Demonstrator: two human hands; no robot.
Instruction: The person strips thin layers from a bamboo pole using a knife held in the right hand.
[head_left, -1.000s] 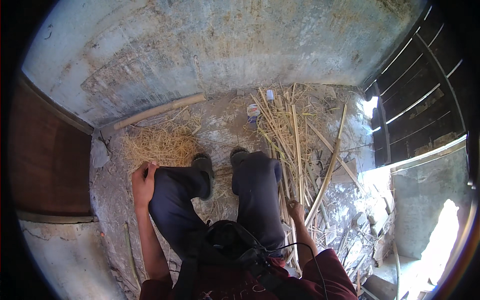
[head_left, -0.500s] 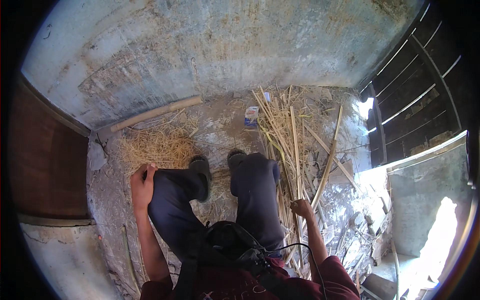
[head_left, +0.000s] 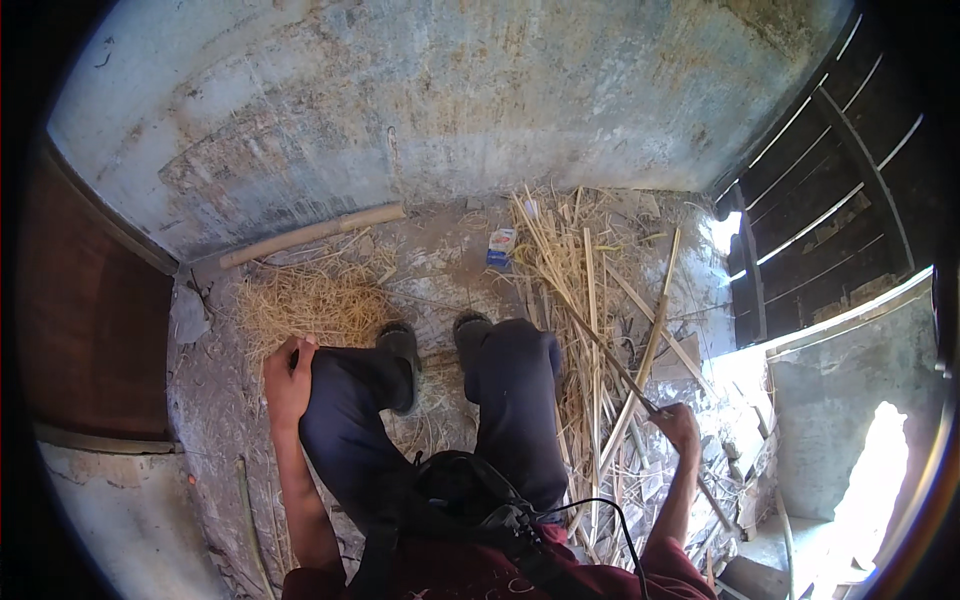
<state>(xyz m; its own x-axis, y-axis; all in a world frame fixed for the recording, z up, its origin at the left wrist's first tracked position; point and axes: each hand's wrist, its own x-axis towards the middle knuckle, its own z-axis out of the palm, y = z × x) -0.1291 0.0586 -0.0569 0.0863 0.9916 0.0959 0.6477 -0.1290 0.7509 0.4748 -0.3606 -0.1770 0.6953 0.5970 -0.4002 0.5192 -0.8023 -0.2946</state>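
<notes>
Gripping a long split cane [head_left: 620, 370] that runs off toward eleven o'clock over the stick pile, the right hand [head_left: 678, 425] closes around its near end while the left hand [head_left: 287, 375] rests curled on the knee, so a firmer, lower grasp looks wise.
</notes>
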